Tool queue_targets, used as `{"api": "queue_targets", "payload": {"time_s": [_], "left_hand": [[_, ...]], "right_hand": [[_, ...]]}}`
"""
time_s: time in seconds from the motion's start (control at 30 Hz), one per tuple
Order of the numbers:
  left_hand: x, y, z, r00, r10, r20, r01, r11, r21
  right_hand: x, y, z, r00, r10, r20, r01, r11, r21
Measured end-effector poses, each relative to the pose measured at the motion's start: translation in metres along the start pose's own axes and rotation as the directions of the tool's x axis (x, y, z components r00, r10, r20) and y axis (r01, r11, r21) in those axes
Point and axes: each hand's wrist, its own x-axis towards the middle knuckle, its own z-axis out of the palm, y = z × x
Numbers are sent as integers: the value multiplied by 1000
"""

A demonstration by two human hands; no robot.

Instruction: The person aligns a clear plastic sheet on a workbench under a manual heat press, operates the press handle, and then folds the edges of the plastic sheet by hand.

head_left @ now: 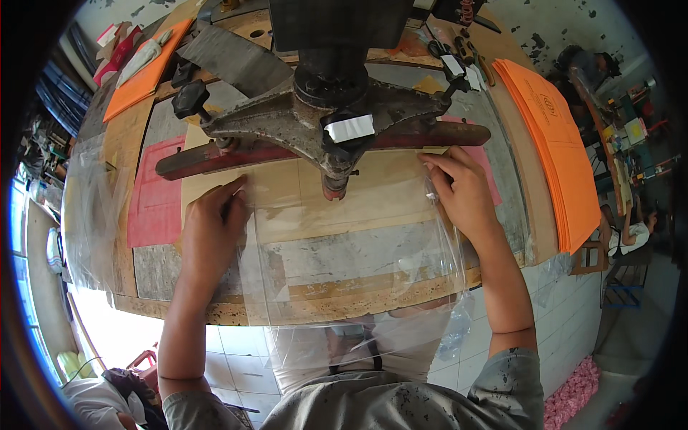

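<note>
A clear plastic sheet (344, 269) stretches between my two hands and hangs over the table's front edge. My left hand (213, 218) pinches its left side, thumb and fingers together. The right side is pinched by my right hand (462, 188), whose fingertips are close to a long red-brown bar (258, 155). Beneath the plastic lies a tan sheet (322, 215). Pink sheets flank it, the larger pink sheet (154, 208) on the left. Just beyond my hands stands a heavy metal machine head (312, 118) with arms and black knobs, carrying the bar.
Crumpled clear plastic (93, 215) drapes over the table's left side. A stack of orange sheets (555, 150) lies along the right edge, and another orange sheet (154, 75) is at the far left. Hand tools (466, 54) sit at the back right. A seated person (634, 233) is far right.
</note>
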Motion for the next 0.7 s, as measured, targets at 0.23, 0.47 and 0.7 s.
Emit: {"api": "queue_targets", "payload": {"time_s": [0.23, 0.47, 0.7], "left_hand": [[3, 3, -1, 998, -54, 19, 54, 999, -4], [0, -11, 2, 993, 73, -95, -72, 997, 14], [1, -5, 0, 1000, 24, -20, -25, 999, -42]], "right_hand": [[2, -2, -2, 1000, 23, 4, -23, 999, -40], [1, 2, 5, 998, -69, -11, 68, 996, -62], [0, -2, 3, 1000, 8, -3, -8, 998, -55]]}}
